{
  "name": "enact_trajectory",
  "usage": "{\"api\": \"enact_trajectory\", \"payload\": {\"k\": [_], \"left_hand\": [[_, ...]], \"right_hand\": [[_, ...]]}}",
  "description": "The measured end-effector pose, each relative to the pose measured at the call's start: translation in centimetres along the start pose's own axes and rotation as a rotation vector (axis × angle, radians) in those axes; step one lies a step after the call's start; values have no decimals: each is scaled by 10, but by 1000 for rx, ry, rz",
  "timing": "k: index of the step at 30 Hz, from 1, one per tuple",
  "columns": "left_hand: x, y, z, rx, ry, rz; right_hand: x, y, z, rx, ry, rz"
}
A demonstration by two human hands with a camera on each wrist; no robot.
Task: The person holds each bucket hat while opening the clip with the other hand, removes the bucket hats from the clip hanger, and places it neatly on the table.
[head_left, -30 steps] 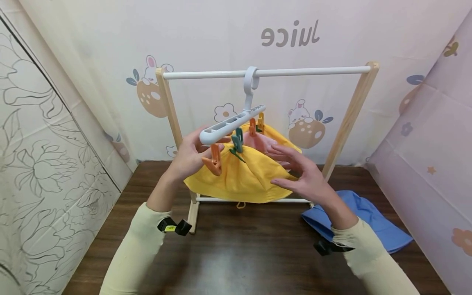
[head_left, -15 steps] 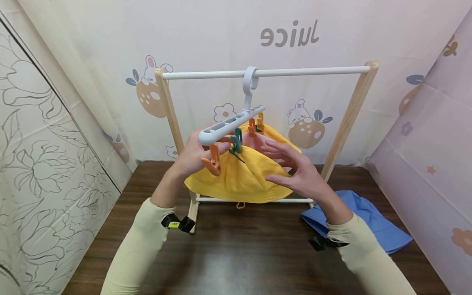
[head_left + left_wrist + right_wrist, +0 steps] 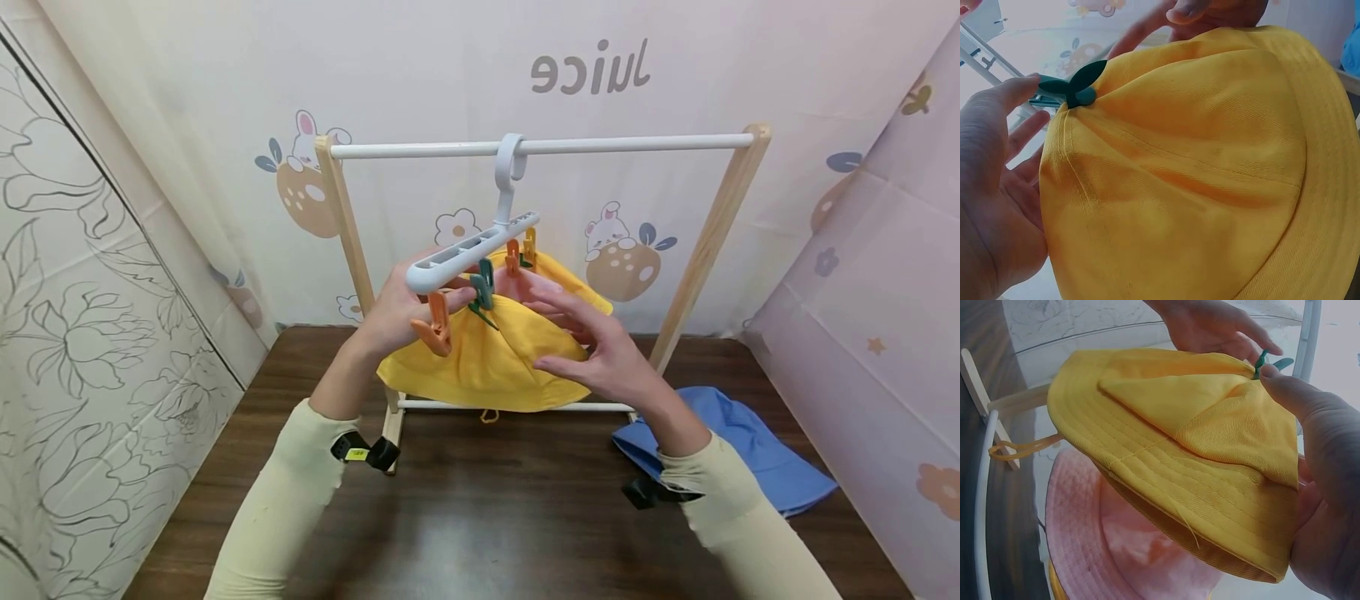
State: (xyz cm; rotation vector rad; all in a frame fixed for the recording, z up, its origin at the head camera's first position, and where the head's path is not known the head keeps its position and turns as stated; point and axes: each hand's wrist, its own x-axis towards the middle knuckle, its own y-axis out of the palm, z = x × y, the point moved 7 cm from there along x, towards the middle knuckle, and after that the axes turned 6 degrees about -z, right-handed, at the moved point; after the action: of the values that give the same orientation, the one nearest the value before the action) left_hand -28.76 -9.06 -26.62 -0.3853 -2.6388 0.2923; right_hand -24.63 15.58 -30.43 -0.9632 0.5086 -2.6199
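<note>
Yellow bucket hat (image 3: 487, 367) hangs at six o'clock from the white hanger (image 3: 486, 247), green clip (image 3: 483, 287) holding its crown. Left hand (image 3: 386, 321) at ten o'clock — thumb at the clip, fingers apart, no pinch visible. Right hand (image 3: 606, 354), three o'clock, spread wide — apparently steadying the hat; contact unclear.

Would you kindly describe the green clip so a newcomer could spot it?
Find the wooden rack, then the pale hanger hooked over its white top bar. Below that hanger, the green clip sits at the crown of the front yellow hat. It is the only green one, among orange clips and a yellow clip.
</note>
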Motion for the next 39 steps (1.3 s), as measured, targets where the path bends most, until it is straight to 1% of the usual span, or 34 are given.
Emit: {"api": "enact_trajectory", "payload": {"k": [7,14,18,26,34,39], "left_hand": [[2,2,-2,15,15,-5],[2,3,-3,26,3,-6],[3,4,-3,31,-1,-8],[5,6,-5,-1,2,-5],[5,4,1,-42,15,-15],[5,3,3,-63,19,-25]], "right_hand": [[-2,0,-1,-5,-25,-2],[-5,3,1,-15,-70,-3],[-5,5,3,-22,-81,0],[-4,9,4,-20,-80,-2],[-5,14,5,-25,-106,-20],[-3,15,7,-15,-151,-34]]}}
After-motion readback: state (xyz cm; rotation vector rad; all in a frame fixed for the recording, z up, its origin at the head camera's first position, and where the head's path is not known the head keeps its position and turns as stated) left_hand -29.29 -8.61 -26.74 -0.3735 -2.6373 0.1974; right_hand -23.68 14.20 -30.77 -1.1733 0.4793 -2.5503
